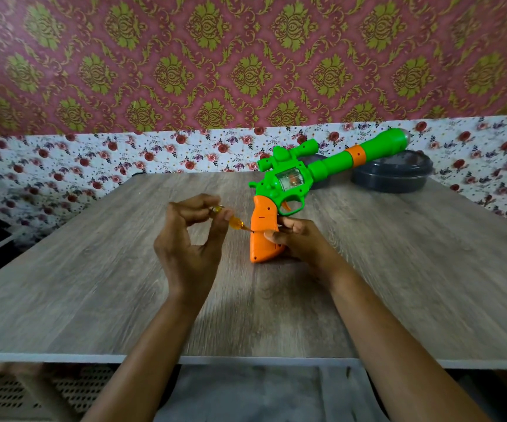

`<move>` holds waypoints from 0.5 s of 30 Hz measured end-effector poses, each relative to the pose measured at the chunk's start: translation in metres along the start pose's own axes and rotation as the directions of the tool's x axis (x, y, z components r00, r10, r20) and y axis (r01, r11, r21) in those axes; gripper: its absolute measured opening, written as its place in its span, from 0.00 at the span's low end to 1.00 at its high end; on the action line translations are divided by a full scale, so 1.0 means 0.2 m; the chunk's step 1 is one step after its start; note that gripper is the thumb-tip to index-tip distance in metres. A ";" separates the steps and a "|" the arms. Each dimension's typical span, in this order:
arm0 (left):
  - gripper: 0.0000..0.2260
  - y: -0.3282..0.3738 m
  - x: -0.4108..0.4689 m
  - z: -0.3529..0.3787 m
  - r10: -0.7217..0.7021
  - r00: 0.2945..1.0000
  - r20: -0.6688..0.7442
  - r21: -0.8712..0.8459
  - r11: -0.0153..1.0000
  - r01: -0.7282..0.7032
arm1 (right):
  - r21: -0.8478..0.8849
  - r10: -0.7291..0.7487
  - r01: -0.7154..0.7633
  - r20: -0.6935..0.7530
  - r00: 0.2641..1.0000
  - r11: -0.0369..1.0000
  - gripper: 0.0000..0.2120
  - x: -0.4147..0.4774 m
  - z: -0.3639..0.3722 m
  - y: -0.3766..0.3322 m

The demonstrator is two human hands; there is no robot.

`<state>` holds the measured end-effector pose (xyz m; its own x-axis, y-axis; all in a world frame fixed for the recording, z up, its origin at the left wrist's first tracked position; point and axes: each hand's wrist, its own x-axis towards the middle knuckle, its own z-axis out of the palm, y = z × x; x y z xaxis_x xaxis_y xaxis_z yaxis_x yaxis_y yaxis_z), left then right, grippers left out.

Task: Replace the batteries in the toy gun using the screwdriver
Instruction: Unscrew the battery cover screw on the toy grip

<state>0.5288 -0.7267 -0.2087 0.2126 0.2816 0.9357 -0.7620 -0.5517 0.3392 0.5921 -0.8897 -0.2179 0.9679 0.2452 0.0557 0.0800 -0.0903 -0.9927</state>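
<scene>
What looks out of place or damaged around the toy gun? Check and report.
Nothing stands out. The toy gun stands on its orange grip on the table, steadied by the right hand. The left hand pinches the small screwdriver, tip at the grip's side. No visible damage or spills.

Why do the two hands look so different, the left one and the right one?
The left hand pinches the screwdriver in its fingertips, while the right hand grips the toy gun by its orange handle. The left hand is lifted above the table, and the right hand sits low, close to it. Both hands meet at the orange handle, where the screwdriver's tip touches.
</scene>
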 end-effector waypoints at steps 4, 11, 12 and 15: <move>0.08 0.02 0.00 0.00 -0.005 0.999 0.050 0.050 0.999 0.002 | -0.016 -0.010 0.010 0.009 1.000 1.000 0.17 -0.01 0.00 0.00; 0.11 0.05 0.00 0.01 0.163 0.965 0.207 0.121 0.974 -0.191 | -0.004 0.011 -0.011 0.018 1.000 1.000 0.18 -0.01 -0.01 -0.01; 0.11 0.05 0.00 0.00 0.171 0.964 0.203 0.145 0.969 -0.202 | -0.001 0.014 -0.014 0.014 1.000 1.000 0.18 -0.01 -0.01 -0.01; 0.11 0.02 0.00 -0.01 0.154 0.974 0.164 0.154 0.972 -0.179 | -0.020 0.015 -0.014 0.008 1.000 1.000 0.18 0.00 0.00 0.00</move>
<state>0.5250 -0.7277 -0.2065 0.1907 0.0605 0.9798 -0.6841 -0.7077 0.1768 0.5920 -0.8901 -0.2169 0.9670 0.2515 0.0404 0.0709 -0.1134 -0.9910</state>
